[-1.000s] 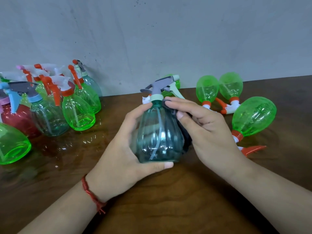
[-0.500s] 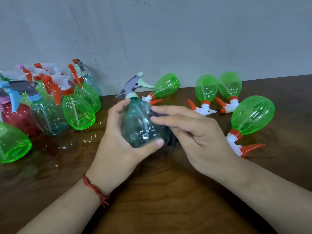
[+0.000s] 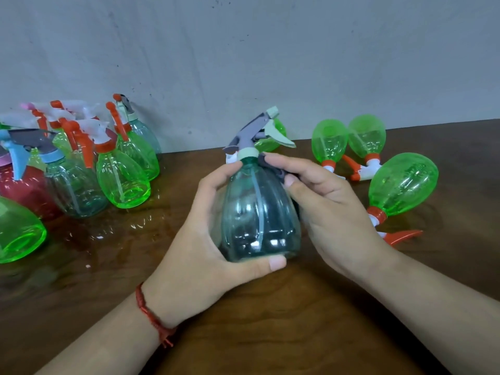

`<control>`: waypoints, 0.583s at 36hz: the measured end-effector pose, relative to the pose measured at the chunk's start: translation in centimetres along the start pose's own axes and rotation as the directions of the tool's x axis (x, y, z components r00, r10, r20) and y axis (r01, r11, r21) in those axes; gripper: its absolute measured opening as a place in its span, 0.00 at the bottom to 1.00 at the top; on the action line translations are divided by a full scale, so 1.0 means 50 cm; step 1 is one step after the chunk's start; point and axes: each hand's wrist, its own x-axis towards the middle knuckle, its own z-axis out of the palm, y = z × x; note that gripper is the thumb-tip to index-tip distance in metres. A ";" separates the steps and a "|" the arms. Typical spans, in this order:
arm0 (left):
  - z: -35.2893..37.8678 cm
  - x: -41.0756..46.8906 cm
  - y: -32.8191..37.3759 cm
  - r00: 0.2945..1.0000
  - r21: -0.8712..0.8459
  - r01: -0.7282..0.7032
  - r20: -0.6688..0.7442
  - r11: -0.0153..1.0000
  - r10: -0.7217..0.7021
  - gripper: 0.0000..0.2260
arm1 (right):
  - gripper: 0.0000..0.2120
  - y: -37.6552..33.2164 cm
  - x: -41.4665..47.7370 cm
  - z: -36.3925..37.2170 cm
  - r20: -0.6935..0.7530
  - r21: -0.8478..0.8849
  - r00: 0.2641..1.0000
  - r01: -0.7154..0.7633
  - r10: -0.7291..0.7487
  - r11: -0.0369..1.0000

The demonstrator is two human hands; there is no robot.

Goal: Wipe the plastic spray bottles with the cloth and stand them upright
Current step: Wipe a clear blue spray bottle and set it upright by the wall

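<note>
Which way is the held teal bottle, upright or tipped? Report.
Upright. The teal bottle has its sprayer on top and base lowest; the left hand grips it, the right hand pinches the cloth at its neck.

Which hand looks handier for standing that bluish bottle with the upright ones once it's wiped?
Left, probably. The left hand grips the teal bottle round its body, and the upright bottles stand on that side. The right hand holds the cloth against the bottle's neck.

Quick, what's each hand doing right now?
Left hand: closed, gripping the teal bottle around its body.
Right hand: closed, holding the cloth against the bottle's shoulder.
</note>
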 end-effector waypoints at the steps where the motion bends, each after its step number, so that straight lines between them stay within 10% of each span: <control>1: -0.001 0.000 -0.002 1.000 -0.002 0.000 0.018 1.000 0.000 0.52 | 0.17 0.001 0.000 -0.001 -0.008 0.013 1.000 0.008 -0.008 1.000; 11: -0.008 0.006 -0.018 0.998 0.187 -0.027 0.062 0.982 0.016 0.50 | 0.20 0.004 -0.006 -0.007 0.086 -0.312 0.990 0.137 -0.116 0.940; 21: -0.035 0.023 -0.036 0.958 0.060 0.120 -0.269 0.991 -0.099 0.49 | 0.18 0.004 -0.035 0.012 0.330 -0.503 0.911 0.390 -0.246 0.772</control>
